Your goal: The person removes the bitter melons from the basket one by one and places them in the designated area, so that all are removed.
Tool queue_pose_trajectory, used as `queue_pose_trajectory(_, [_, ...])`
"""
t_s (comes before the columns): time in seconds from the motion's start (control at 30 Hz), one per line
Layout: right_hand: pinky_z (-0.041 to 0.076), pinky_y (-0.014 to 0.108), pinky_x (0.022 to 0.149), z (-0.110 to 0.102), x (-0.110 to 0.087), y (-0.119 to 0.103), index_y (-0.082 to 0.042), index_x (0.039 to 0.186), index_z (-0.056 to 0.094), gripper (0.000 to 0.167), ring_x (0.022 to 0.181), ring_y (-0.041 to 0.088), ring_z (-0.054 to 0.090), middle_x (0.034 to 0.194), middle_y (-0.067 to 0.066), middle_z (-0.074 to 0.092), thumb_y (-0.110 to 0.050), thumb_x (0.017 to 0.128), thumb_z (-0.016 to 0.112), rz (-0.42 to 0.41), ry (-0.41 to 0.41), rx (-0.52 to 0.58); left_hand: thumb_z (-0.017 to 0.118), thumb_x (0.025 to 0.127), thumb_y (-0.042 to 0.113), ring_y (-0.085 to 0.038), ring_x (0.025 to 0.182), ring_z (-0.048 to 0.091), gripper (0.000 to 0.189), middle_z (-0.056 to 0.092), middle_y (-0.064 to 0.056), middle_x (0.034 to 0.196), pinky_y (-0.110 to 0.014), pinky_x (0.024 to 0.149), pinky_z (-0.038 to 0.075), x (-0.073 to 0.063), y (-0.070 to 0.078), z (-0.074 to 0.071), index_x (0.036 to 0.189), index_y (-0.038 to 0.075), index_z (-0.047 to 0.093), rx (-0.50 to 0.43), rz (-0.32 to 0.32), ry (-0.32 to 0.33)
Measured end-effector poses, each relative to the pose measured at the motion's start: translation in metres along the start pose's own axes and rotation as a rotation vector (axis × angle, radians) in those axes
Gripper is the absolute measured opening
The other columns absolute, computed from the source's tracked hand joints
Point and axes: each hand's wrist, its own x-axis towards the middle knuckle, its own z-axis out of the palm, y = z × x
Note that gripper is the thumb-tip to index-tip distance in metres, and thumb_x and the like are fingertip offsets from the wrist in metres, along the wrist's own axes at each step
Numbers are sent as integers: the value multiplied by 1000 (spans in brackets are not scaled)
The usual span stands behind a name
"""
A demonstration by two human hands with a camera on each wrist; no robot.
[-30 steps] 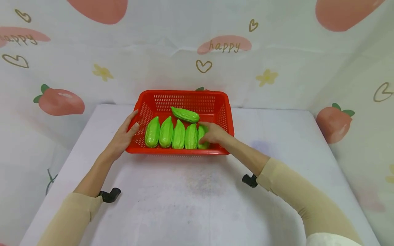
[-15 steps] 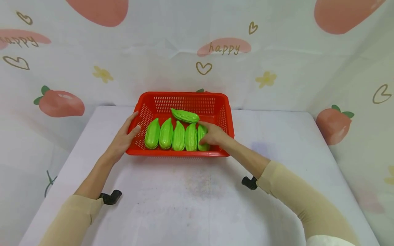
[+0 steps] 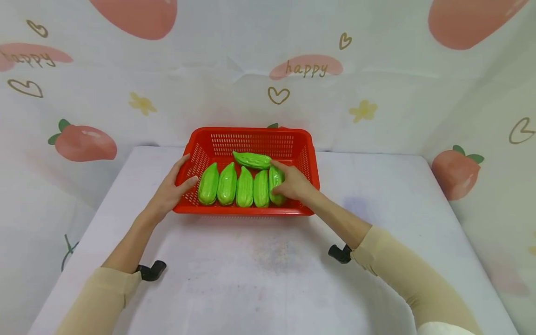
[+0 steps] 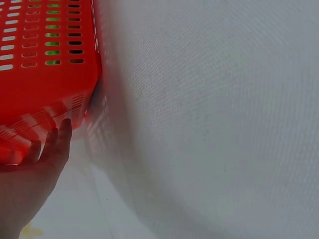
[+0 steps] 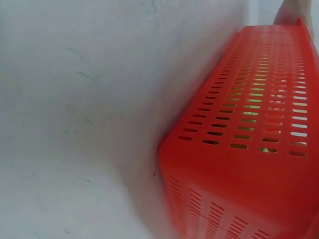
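Note:
Inside a red plastic basket (image 3: 247,211), several green bitter melons (image 3: 227,184) stand side by side in a row, with another bitter melon (image 3: 252,160) lying crosswise behind them. My right hand (image 3: 295,184) grips the rightmost bitter melon (image 3: 276,179) between thumb and fingers, partly covering it. At the basket's left side is my left hand (image 3: 169,188), its thumb reaching over the rim. In the left wrist view, the fingers (image 4: 62,142) lie fairly straight along the outer wall. The right wrist view shows the basket's perforated side (image 5: 239,114), not the right hand's grip.
The basket stands near the back of a white-covered table (image 3: 251,279). Behind it rises a white cloth backdrop (image 3: 226,93) printed with fruit, hearts and lettering. A black wrist-camera mount sits on each forearm, left (image 3: 152,271) and right (image 3: 340,254).
My left thumb has shifted right, further over the basket's rim. The right hand stays on the rightmost bitter melon, with barely any movement. The head view has tipped up slightly.

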Motion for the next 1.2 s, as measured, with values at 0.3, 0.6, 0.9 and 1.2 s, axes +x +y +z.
queue_pose_trajectory(0.3, [42,28,61,-10,-6,-6,-30,156,31,87,81,20,47,136,5,52,-13,84,77,-57,8,77,54,100,44,-32,130,39,75,28,-15,156,-49,106,37,-1,0,0,160,32,11,13,-5,-1])
queue_pose_trajectory(0.6, [46,28,66,-21,-13,-8,-38,155,32,87,94,22,53,138,4,54,-23,84,80,-125,50,83,54,101,38,-31,131,39,74,28,-14,156,-48,106,36,0,-2,-2,160,34,11,10,-9,12])
queue_pose_trajectory(0.9, [55,32,76,-32,-18,-3,-40,154,34,86,94,22,62,132,4,56,-19,84,80,-174,34,187,54,100,41,-30,130,40,74,28,-13,156,-34,99,41,-1,-3,-2,160,35,11,22,-8,5])
queue_pose_trajectory(1.2, [55,37,86,-53,-24,4,-39,154,33,85,105,27,65,137,9,50,-20,85,79,-173,50,219,54,101,39,-30,131,39,73,28,-13,157,-32,99,41,0,-1,0,160,36,10,16,-11,3])
